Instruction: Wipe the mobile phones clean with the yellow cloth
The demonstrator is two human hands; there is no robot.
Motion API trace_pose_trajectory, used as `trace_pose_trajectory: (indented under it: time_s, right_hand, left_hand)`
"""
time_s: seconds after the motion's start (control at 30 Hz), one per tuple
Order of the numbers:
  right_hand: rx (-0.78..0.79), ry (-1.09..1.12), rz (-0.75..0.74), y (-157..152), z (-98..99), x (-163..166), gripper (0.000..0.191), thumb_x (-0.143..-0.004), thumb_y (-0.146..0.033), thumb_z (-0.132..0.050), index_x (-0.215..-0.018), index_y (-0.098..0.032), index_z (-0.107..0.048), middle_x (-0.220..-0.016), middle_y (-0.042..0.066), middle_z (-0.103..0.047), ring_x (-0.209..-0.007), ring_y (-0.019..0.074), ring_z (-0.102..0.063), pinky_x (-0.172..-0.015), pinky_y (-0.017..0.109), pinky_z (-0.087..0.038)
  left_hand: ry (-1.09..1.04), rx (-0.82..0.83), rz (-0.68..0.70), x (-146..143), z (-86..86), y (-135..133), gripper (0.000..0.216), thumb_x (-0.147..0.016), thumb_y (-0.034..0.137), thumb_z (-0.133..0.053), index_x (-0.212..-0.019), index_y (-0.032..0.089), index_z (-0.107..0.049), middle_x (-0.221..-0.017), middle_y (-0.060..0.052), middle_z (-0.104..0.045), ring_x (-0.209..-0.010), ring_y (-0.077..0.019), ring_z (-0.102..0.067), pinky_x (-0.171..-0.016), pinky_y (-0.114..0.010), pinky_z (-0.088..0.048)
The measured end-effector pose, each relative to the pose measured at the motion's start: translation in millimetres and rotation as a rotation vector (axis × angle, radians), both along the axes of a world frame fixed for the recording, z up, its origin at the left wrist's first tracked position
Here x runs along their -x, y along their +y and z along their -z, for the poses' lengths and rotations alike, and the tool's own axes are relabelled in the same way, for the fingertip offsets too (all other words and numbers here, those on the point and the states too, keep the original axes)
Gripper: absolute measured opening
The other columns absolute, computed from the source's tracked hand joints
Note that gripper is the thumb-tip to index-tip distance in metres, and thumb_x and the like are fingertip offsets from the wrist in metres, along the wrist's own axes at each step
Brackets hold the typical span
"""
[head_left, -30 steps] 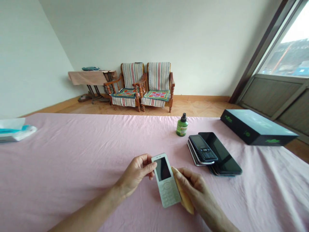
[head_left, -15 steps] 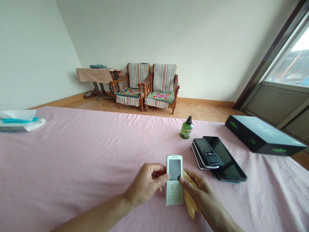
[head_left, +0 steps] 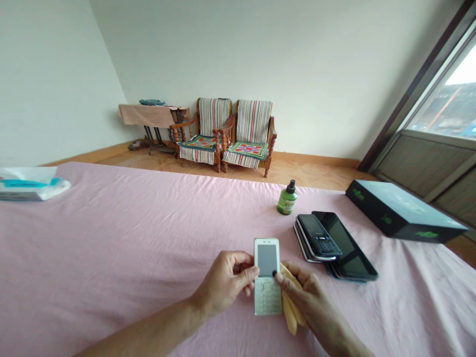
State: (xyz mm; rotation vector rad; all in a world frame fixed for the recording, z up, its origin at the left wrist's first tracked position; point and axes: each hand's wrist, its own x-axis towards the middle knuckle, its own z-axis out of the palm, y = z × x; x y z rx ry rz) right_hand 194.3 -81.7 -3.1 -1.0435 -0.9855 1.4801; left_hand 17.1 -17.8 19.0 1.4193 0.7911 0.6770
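A white keypad phone (head_left: 267, 295) is held upright between my hands, its grey screen and keys facing me. My left hand (head_left: 230, 277) grips its left edge, thumb at the side of the screen. On the other side my right hand (head_left: 305, 292) is closed on the phone's right edge, its thumb near the lower corner of the screen. That hand also has a folded yellow cloth (head_left: 292, 310) between its palm and the phone, with a loose end hanging down. The fingers behind the phone are partly hidden.
To the right, a dark keypad phone (head_left: 320, 235) tops a small stack beside a black tablet (head_left: 351, 248). Behind them stand a green bottle (head_left: 287, 199) and a black box (head_left: 401, 213). A tissue pack (head_left: 33, 187) lies far left on the pink sheet (head_left: 141, 223).
The phone and both hands have shifted very slightly left in view. The grip is the same, and the other things keep their places on the sheet.
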Motion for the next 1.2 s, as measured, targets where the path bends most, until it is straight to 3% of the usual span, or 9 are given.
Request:
trace_pose_trajectory:
  time_s: [0.17,0.3,0.67,0.83,1.0,1.2]
  right_hand:
    - [0.045,0.046,0.01,-1.8,3.4,-4.6,0.036,-0.081,-0.047,-0.066,-0.102,-0.018,-0.068,-0.08,0.003,-0.065,-0.069,0.0152,-0.058,-0.067,0.026,-0.044]
    - [0.051,0.051,0.001,-2.3,5.1,-5.3,0.036,-0.082,-0.046,-0.065,-0.105,-0.017,-0.067,-0.08,0.003,-0.065,-0.069,0.0155,-0.057,-0.067,0.026,-0.044]
    - [0.006,-0.015,-0.028,1.2,2.2,-0.7,0.039,-0.077,-0.05,-0.068,-0.096,-0.016,-0.068,-0.076,0.003,-0.064,-0.068,0.0164,-0.057,-0.065,0.026,-0.044]
    - [0.003,0.0,-0.052,-0.5,-3.4,1.3,0.042,-0.076,-0.054,-0.067,-0.094,-0.016,-0.068,-0.076,0.004,-0.064,-0.067,0.0165,-0.058,-0.065,0.027,-0.044]
    - [0.023,0.005,0.013,-0.5,-3.5,4.5,0.045,-0.08,-0.058,-0.06,-0.093,-0.015,-0.068,-0.071,0.004,-0.063,-0.064,0.0163,-0.058,-0.062,0.026,-0.044]
    - [-0.008,0.004,0.051,0.7,1.2,3.1,0.041,-0.079,-0.054,-0.064,-0.082,-0.014,-0.069,-0.07,0.003,-0.061,-0.063,0.0151,-0.056,-0.059,0.026,-0.044]
  left_hand:
    - [-0.108,0.048,0.083,-0.5,-5.4,-0.3,0.032,-0.076,0.036,-0.073,-0.092,0.008,-0.072,-0.073,-0.006,-0.066,-0.058,-0.0103,-0.051,-0.056,-0.022,-0.041]
    - [-0.127,0.053,0.085,-1.5,-8.1,-1.1,0.031,-0.076,0.035,-0.073,-0.094,0.009,-0.073,-0.078,-0.007,-0.068,-0.06,-0.0109,-0.052,-0.056,-0.022,-0.041]
    - [0.011,0.006,-0.051,-0.9,-5.6,-5.7,0.038,-0.075,0.047,-0.068,-0.075,0.009,-0.066,-0.054,0.001,-0.055,-0.045,-0.0081,-0.047,-0.045,-0.019,-0.038]
    - [0.021,-0.016,-0.051,0.5,-2.5,-3.1,0.037,-0.076,0.046,-0.066,-0.075,0.009,-0.065,-0.052,0.0,-0.055,-0.044,-0.0083,-0.048,-0.044,-0.019,-0.038]
    - [-0.007,0.036,-0.016,0.0,0.0,-1.8,0.035,-0.075,0.044,-0.068,-0.07,0.01,-0.065,-0.051,0.0,-0.056,-0.042,-0.0081,-0.048,-0.042,-0.019,-0.037]
    - [-0.014,0.071,0.01,-0.4,1.6,-2.3,0.037,-0.072,0.047,-0.07,-0.068,0.011,-0.064,-0.051,0.001,-0.056,-0.042,-0.0074,-0.047,-0.041,-0.018,-0.038]
